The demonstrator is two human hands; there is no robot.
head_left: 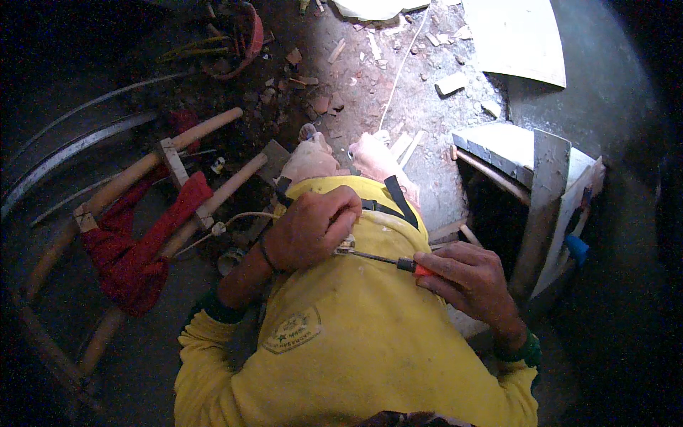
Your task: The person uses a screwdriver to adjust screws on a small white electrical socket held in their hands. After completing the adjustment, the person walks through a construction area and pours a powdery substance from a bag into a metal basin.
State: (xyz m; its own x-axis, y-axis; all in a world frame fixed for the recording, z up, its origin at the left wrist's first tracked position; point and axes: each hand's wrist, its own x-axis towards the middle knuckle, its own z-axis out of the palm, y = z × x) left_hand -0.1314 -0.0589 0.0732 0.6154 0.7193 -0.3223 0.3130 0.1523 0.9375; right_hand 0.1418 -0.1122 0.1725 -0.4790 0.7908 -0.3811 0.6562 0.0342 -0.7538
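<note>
In front of my belly, my right hand [466, 281] grips a screwdriver [377, 257] by its red and black handle. The thin metal shaft points left, and its tip meets a small pale fitting [346, 243] with a metallic glint. My left hand [313, 226] is closed, fingers curled and pinched around that fitting, most of which they hide. A whitish cable [250, 215] comes from the left and passes behind my left wrist; whether it joins the fitting is hidden. Both hands are just above my yellow shirt.
At left lies a wooden frame [131, 171] with a red cloth [139, 260] draped over it. A red basket [249, 43] stands at far left. Broken chips litter the floor [356, 92]. A pale board [516, 39] and a wooden stand [544, 206] are at right.
</note>
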